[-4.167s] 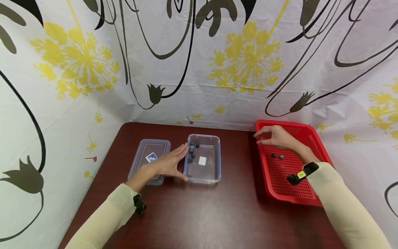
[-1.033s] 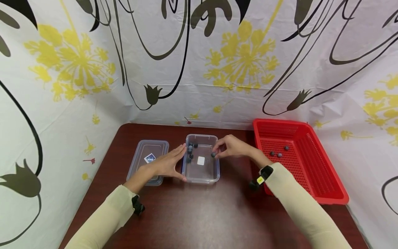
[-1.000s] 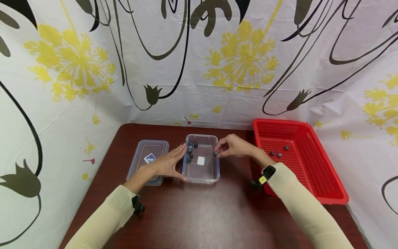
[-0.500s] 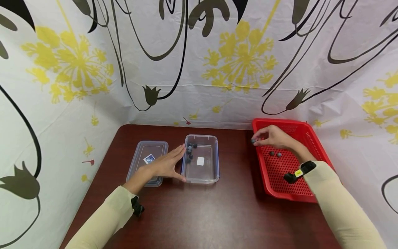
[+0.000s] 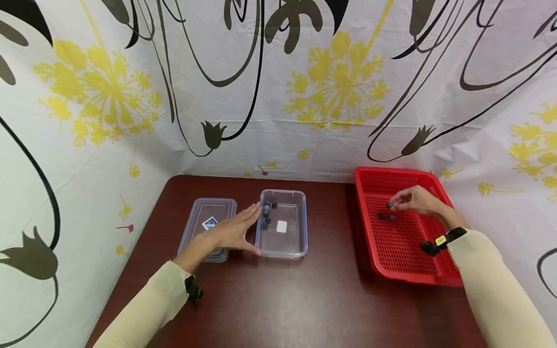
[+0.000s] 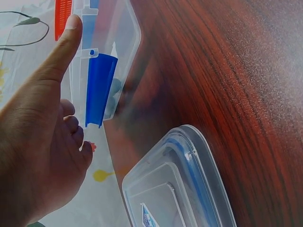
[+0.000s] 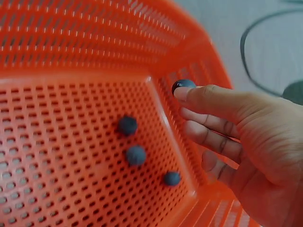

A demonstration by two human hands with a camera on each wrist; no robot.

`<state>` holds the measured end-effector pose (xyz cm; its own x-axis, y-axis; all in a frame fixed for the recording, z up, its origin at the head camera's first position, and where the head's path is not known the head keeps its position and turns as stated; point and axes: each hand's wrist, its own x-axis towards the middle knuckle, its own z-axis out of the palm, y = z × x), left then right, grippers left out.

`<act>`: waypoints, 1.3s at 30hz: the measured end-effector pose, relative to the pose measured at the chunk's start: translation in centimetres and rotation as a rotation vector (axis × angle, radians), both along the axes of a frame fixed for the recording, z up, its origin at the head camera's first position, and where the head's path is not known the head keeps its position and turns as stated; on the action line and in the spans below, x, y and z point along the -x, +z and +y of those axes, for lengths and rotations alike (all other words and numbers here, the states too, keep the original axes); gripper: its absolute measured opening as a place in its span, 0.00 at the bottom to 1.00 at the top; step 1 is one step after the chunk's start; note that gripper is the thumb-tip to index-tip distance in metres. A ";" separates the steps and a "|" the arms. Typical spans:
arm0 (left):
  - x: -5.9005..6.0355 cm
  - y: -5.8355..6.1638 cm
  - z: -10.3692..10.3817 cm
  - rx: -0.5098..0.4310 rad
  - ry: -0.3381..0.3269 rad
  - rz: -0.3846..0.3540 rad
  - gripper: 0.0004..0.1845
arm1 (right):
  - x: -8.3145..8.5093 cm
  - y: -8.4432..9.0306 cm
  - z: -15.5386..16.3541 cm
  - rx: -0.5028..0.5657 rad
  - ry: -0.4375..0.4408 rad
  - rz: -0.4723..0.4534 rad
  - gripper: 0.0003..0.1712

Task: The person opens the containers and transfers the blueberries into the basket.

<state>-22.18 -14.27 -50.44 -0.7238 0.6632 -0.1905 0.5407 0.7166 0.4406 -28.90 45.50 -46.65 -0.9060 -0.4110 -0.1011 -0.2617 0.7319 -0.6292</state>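
My right hand (image 5: 415,200) is over the red basket (image 5: 370,241), pinching a blueberry (image 7: 183,85) between thumb and finger. Below it, several blueberries (image 7: 136,154) lie on the perforated basket floor; in the head view my hand covers part of that floor. My left hand (image 5: 237,229), thumb and fingers spread, rests along the left side of the clear plastic box (image 5: 287,252). Inside the box, several dark blueberries (image 5: 266,209) cluster along its left wall. A white label (image 5: 282,226) shows on the box's bottom.
Left of the box, partly under my left wrist, lies a clear lid (image 5: 196,217) with a blue and white sticker. The dark wooden table (image 5: 283,299) spreads in front. A patterned cloth (image 5: 261,159) hangs behind and along both sides.
My right hand has gone from the box's right side, across the basket's left rim, and further right over the basket, carrying the blueberry. My left hand has stayed against the box.
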 end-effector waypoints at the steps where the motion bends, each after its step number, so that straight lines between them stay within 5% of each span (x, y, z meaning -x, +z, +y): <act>1: 0.0 0.0 0.0 -0.001 0.000 -0.002 0.73 | -0.1 -0.3 0.3 -0.005 0.003 -0.003 0.08; 13: 0.2 -0.3 -0.2 0.019 0.005 0.013 0.74 | 0.0 -2.2 2.5 -0.197 -0.015 -0.020 0.03; 23: 0.2 -0.4 -0.1 0.017 0.001 0.008 0.74 | -0.2 -3.4 3.3 -0.242 0.002 0.001 0.05; 28: 0.1 -0.4 -0.1 0.027 -0.007 0.012 0.74 | -0.2 -2.4 2.4 -0.219 -0.018 0.018 0.08; 39: 0.1 0.1 0.0 0.055 -0.024 0.064 0.73 | 0.5 2.1 -5.1 -0.176 0.140 0.330 0.11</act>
